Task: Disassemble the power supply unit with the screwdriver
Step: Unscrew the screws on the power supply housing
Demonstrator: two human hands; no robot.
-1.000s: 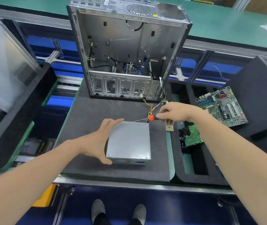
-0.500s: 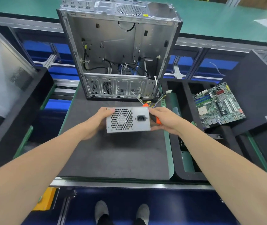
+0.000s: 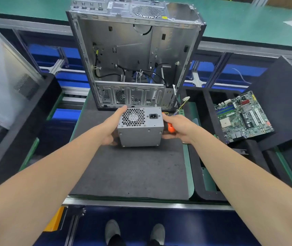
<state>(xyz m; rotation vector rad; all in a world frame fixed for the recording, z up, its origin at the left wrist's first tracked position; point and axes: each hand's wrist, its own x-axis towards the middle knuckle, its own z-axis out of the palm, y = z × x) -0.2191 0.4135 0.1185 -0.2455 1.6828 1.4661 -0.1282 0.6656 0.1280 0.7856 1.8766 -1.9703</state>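
Note:
The grey power supply unit (image 3: 141, 127) stands on end on the dark mat (image 3: 131, 171), its fan grille and power socket facing up. My left hand (image 3: 112, 127) presses flat against its left side, fingers straight. My right hand (image 3: 178, 127) is against its right side and grips the orange-handled screwdriver (image 3: 170, 128), whose shaft is hidden behind the unit. Coloured wires (image 3: 178, 108) trail from behind the unit toward the right.
An open metal computer case (image 3: 134, 55) stands just behind the unit. A black foam tray (image 3: 200, 157) on the right carries a green motherboard (image 3: 244, 116). A grey side panel (image 3: 3, 77) leans at left. The table's front edge (image 3: 141, 204) is near me.
The unit was lying flat with my left hand on it; both hands have tipped it up onto its end and shifted it back toward the case. The screwdriver stayed in my right hand.

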